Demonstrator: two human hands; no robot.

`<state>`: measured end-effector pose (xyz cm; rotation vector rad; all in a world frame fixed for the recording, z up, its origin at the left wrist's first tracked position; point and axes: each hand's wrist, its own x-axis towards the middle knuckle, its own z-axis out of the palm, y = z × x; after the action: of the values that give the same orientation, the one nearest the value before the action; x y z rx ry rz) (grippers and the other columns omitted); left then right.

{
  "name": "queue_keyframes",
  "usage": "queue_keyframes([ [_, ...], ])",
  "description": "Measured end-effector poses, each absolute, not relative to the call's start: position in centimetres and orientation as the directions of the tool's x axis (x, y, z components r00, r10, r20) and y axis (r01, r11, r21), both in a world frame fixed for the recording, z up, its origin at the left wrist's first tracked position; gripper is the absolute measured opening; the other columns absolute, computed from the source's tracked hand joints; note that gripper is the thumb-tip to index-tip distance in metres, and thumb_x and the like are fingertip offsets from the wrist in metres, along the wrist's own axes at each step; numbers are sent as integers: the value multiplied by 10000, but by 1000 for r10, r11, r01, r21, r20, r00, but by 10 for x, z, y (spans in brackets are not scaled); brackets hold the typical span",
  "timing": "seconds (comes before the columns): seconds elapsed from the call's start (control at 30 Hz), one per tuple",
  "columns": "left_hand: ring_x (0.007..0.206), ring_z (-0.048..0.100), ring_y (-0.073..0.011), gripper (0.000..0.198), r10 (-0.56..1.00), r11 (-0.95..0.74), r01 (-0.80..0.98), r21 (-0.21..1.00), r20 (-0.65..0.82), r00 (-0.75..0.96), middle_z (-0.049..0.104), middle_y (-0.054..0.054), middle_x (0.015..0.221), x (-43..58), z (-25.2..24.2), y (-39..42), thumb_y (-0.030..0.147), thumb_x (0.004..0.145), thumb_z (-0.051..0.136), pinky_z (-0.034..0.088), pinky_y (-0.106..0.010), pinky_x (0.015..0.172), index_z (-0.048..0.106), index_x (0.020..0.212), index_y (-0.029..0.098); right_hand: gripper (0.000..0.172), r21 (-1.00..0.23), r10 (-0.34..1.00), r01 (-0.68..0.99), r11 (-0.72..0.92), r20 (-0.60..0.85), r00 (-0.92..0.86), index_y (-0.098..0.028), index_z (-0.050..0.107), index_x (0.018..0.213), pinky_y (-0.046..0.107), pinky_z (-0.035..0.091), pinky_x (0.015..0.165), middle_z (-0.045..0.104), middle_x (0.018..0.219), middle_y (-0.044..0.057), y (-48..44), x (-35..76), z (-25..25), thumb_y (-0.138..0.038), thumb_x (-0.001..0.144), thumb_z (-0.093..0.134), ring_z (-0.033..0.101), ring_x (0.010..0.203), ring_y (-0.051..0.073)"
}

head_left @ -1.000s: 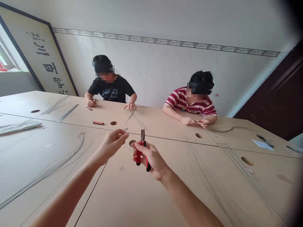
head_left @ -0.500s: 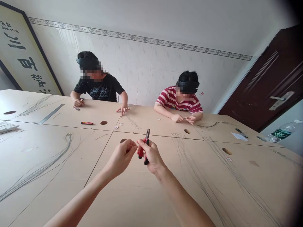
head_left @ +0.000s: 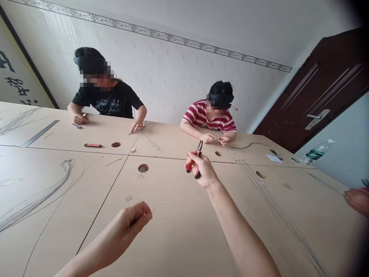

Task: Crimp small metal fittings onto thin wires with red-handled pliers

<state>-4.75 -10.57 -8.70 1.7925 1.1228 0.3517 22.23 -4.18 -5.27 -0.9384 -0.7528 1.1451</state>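
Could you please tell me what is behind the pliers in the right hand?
Behind the pliers, the tabletop shows, with a co-worker's hand farther back. Whatever the right hand and pliers cover cannot be seen.

Wires point(head_left: 53, 196) at left on the table point(head_left: 173, 246), bottle point(head_left: 316, 152) at right
Behind the wires lies a ruler point(head_left: 40, 133); right of them, the left hand point(head_left: 134, 221), then the right hand point(head_left: 204, 173) around pliers point(head_left: 198, 151).

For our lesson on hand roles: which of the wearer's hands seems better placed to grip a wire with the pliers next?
Probably the right hand: it holds the pliers, tips pointing forward. The left hand is apart from them, lower in view, curled in a pinch.
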Motion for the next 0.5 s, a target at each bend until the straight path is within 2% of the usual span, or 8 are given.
queue_keyframes([
  [0.17, 616, 209, -172, 373, 742, -54, 594, 803, -365, 562, 235, 31, 685, -69, -109, -118, 596, 899, 402, 244, -280, 544, 448, 760, 253, 355, -897, 954, -387, 215, 108, 280, -189, 580, 697, 273, 477, 615, 476, 588, -66, -64, 252, -14, -348, 566, 870, 463, 584, 94],
  [0.3, 608, 266, -168, 392, 788, 8, 591, 807, -369, 493, 285, 24, 665, -91, -118, -121, 617, 857, 435, 280, -266, 544, 539, 749, 256, 343, -902, 957, -377, 210, 111, 267, -197, 568, 700, 273, 490, 625, 447, 612, -65, -76, 257, -5, -311, 584, 869, 439, 587, 92],
  [0.5, 523, 405, -166, 403, 915, 100, 585, 805, -305, 264, 413, 12, 540, -140, -127, -134, 633, 774, 525, 371, -263, 498, 678, 735, 263, 296, -912, 950, -347, 219, 118, 289, -204, 560, 735, 278, 492, 613, 414, 627, -66, -78, 264, -5, -285, 642, 829, 430, 589, 95],
])
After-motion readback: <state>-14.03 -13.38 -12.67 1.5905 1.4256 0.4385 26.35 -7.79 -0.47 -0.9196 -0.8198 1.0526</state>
